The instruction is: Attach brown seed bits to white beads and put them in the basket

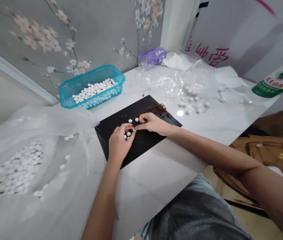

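Observation:
Over a black mat (143,146), my left hand (120,140) pinches a small white oval ball (134,129) between thumb and fingers. A reddish-brown spot shows on top of that ball. My right hand (153,123) meets it from the right, its thumb and fingers drawn together at the ball; anything between them is too small to make out. Beside the left thumb lie a few loose white balls (128,134), partly hidden by the hand. Two more white balls (136,119) rest just beyond my fingers. A heap of small reddish-brown pieces (160,109) lies on the mat's far corner.
A blue plastic basket (65,90) of white balls stands by the wall. Clear plastic bags with white balls (26,163) spread at left, others at right (193,88). A purple packet (153,56) is behind, a bottle (273,81) far right, a brown backpack (268,150) beside the table.

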Available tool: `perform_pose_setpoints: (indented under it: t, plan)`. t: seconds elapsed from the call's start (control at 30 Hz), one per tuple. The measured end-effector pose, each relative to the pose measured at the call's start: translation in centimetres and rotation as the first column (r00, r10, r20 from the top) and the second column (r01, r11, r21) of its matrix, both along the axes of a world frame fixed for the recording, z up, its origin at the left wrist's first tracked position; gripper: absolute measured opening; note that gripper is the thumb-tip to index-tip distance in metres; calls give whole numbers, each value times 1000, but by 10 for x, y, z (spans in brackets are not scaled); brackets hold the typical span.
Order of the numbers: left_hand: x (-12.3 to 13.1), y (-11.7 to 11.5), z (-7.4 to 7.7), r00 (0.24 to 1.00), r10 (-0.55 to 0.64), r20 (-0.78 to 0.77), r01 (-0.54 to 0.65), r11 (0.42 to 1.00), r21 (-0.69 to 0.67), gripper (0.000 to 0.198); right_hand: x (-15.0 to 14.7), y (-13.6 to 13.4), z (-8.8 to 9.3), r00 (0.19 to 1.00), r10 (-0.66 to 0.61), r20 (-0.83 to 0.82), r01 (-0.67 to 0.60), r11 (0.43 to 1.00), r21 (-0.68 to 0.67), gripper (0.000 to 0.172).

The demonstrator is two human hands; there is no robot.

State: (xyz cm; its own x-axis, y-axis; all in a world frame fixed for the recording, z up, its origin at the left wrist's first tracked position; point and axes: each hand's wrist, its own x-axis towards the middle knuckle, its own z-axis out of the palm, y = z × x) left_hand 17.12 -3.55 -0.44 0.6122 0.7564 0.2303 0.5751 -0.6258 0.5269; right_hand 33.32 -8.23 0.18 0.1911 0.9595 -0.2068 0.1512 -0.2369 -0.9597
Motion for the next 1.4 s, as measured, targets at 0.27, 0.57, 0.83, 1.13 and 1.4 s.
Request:
perform_pose_setpoints:
  t: [0.27, 0.57, 0.83, 1.13, 1.4]
  plan:
    - [0, -1, -1, 998, 50, -25, -48, 996, 80, 23, 19, 1, 7, 982, -118, 146, 105, 990, 91, 33]
    - [-1, 0, -2, 996, 65, -60, -53, 981, 185, 27, 51, -3, 21, 871, 38, 489, -51, 999, 14, 13]
    - [-2, 3, -5, 991, 125, -53, -114, 978, 175, 19, 51, -6, 19, 788, 175, 591, -217, 976, 1, 7]
    - [-1, 3, -6, 995, 91, -34, -83, 978, 190, 23, 49, -1, 10, 788, 124, 603, -204, 977, 65, 4]
    - [0, 1, -3, 974, 218, -64, -204, 963, 175, 22, 47, -1, 8, 817, 31, 575, -194, 955, 224, 9]
